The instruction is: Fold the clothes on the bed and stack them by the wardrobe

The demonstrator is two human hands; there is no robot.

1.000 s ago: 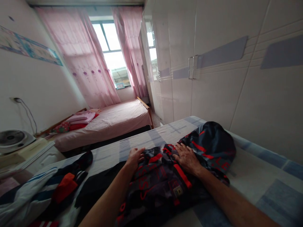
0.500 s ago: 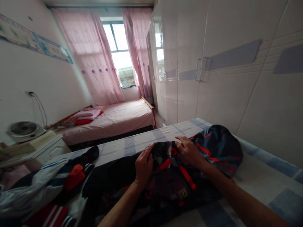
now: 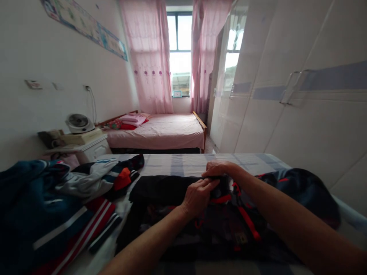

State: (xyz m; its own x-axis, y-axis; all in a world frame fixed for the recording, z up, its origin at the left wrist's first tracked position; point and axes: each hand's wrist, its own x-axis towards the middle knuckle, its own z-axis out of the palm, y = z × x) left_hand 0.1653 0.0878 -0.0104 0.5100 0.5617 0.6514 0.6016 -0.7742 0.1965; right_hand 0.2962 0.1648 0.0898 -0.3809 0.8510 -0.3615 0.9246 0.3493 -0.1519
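Observation:
A dark hooded jacket (image 3: 212, 225) with red trim lies spread on the bed, its hood (image 3: 306, 191) to the right. Over the jacket's far edge, my right hand (image 3: 220, 168) bends inward with its fingers curled down on the black cloth. My left hand (image 3: 199, 194) is right beside it, fingers drawn together and gripping the cloth at the same edge. The two hands nearly touch, and their fingertips are partly hidden and slightly blurred. A red strap (image 3: 249, 223) runs down the jacket front below my right forearm.
Other clothes, among them a teal garment (image 3: 25, 202) and a grey-white one (image 3: 91, 179), are heaped at the left. Checked bedding (image 3: 177, 162) lies under the jacket. Beyond are a pink bed (image 3: 169, 131), a fan (image 3: 79, 123) on a cabinet, and a white wardrobe (image 3: 258, 126) at right.
The camera view has turned left. My hands, earlier apart on the jacket, have come together at its far edge. My right hand has moved toward my left, its fingers now curled.

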